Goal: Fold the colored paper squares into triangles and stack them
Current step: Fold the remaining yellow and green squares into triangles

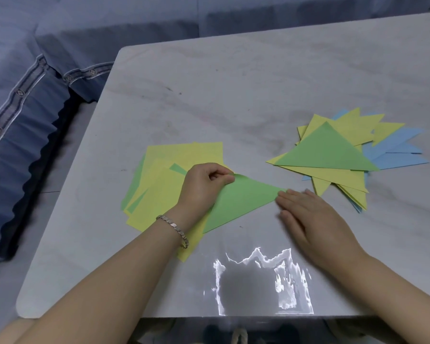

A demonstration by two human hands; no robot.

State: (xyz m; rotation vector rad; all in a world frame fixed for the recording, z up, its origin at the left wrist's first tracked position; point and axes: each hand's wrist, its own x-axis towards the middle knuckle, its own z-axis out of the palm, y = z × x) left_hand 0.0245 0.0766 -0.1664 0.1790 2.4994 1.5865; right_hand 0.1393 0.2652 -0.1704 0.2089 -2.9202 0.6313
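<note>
- A green sheet (238, 202) lies folded into a triangle at the table's (233, 90) near middle, overlapping the right edge of the unfolded pile of yellow and green squares (164, 175).
- The left hand (204, 187) pinches the triangle's upper corner between thumb and curled fingers.
- The right hand (308, 214) lies flat, fingers straight, fingertips touching the triangle's right tip.
- This looks like the creasing step: corners matched, fold being pressed.
- Finished triangles (338, 155) in green, yellow and blue sit fanned out, just right of the hands.
- Next move, as I judge it: run the flat fingers along the fold, then lift the triangle onto that stack.
</note>
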